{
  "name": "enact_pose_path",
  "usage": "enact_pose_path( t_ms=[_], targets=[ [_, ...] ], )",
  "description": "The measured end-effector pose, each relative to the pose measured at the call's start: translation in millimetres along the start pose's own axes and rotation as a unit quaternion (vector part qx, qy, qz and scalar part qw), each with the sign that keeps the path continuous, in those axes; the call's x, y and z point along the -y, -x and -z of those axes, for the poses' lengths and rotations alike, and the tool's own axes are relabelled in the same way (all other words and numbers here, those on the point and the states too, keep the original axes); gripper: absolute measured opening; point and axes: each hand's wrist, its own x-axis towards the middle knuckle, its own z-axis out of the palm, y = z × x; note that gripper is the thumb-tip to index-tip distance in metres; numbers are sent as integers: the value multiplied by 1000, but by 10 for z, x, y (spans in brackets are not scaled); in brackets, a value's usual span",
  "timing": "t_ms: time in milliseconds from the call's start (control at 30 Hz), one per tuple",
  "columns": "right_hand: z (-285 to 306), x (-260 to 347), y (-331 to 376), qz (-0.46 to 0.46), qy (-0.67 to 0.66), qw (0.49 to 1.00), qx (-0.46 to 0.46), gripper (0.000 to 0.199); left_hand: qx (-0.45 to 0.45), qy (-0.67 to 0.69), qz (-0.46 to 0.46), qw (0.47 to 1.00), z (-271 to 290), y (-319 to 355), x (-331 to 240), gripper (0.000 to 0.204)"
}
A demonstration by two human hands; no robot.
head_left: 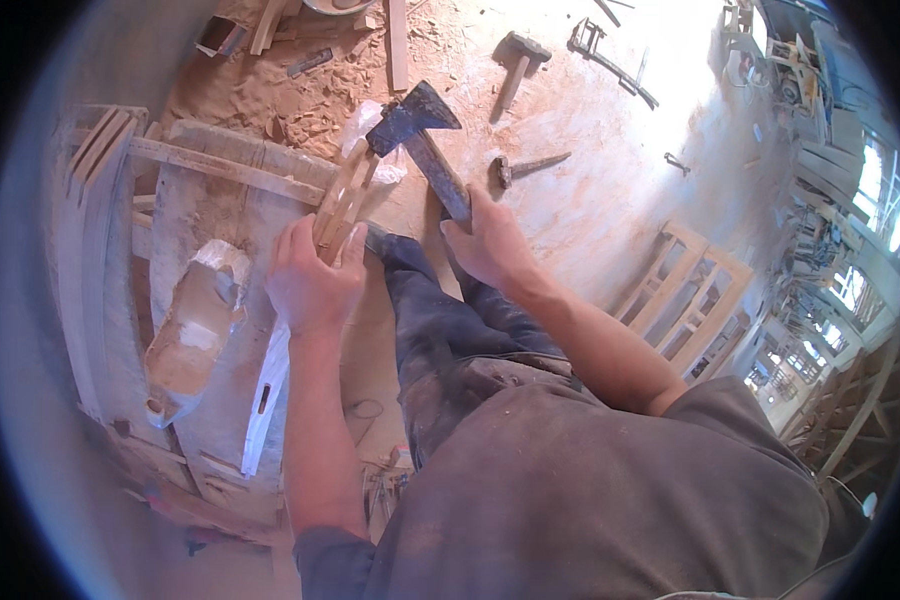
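Note:
My right hand (492, 240) is wrapped round the wooden handle of a hatchet (432, 165). The hatchet's dark steel head is raised, its flared edge facing away to the right. Its blunt back is at the far end of a narrow wooden piece (344, 200); whether they touch, I cannot tell. My left hand (315, 272) grips this piece, made of light strips with gaps between them, at its near end. Fingers and thumb hide that end. Below my left hand a pale slotted wooden bar (267, 398) lies along the bench edge.
On the left stands a worn workbench (215, 215) with a cut-open, dusty container (192, 325) and leaning boards (100, 250). A mallet-like hammer (518, 70) and a smaller hammer (528, 168) lie on the floor. Wood shavings (270, 90) spread ahead; a slatted wooden frame (685, 290) is right.

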Motion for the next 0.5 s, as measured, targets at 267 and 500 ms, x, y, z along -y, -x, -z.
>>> enact_pose_path(
  t_ms=[267,500],
  targets=[
    [333,277,-30,-8,-272,950,-153,33,-31,69,28,997,-67,-10,104,38],
    [350,165,-201,45,6,996,72,30,-29,71,14,997,-58,-32,138,35]
  ],
)
